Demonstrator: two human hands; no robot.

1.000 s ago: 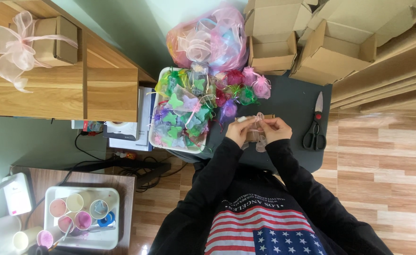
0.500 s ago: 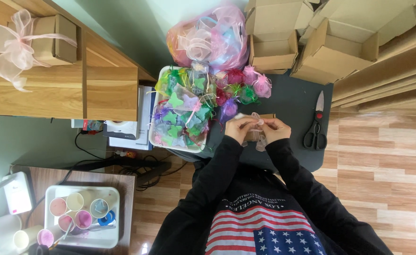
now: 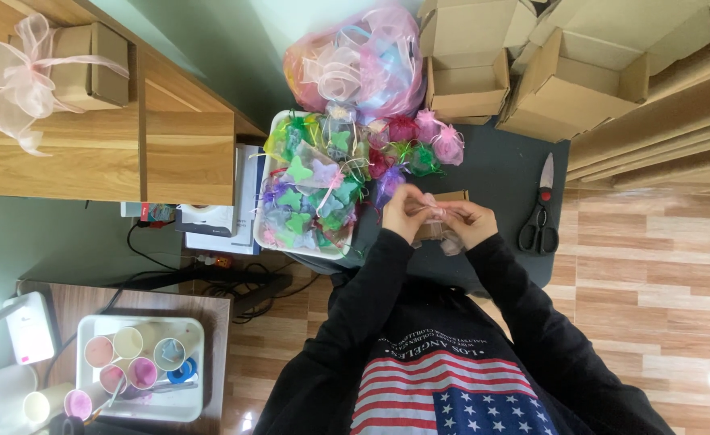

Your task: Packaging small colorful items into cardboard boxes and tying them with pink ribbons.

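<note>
A floor [image 3: 653, 266] of pale wood-look planks fills the right and lower part of the view, and a green wall [image 3: 210, 48] runs across the top left. Against that wall stands a light wooden cabinet [image 3: 89, 153] carrying a small brown box [image 3: 89, 56] tied with a sheer pink bow [image 3: 12, 76]. A dark grey surface [image 3: 500, 173] sits in the middle, with several open cardboard boxes [image 3: 564, 72] stacked at its far edge. Beside them lies a large pink mesh bag [image 3: 355, 64] stuffed with ribbon. Below it a white tray [image 3: 268, 173] holds many small sheer pouches [image 3: 314, 193] in green, purple and pink, and a few more pouches [image 3: 427, 141] lie loose on the surface. At the lower left a second white tray [image 3: 141, 407] holds paper cups [image 3: 129, 354] of paint in pink, yellow and blue. Black-handled scissors [image 3: 540, 213] lie near the right edge of the surface. Both hands meet over the surface: the left hand [image 3: 407, 211] and right hand [image 3: 469, 221] pinch a small clear pouch [image 3: 439, 221] with a brown box inside, held between them, just beside the tray.
</note>
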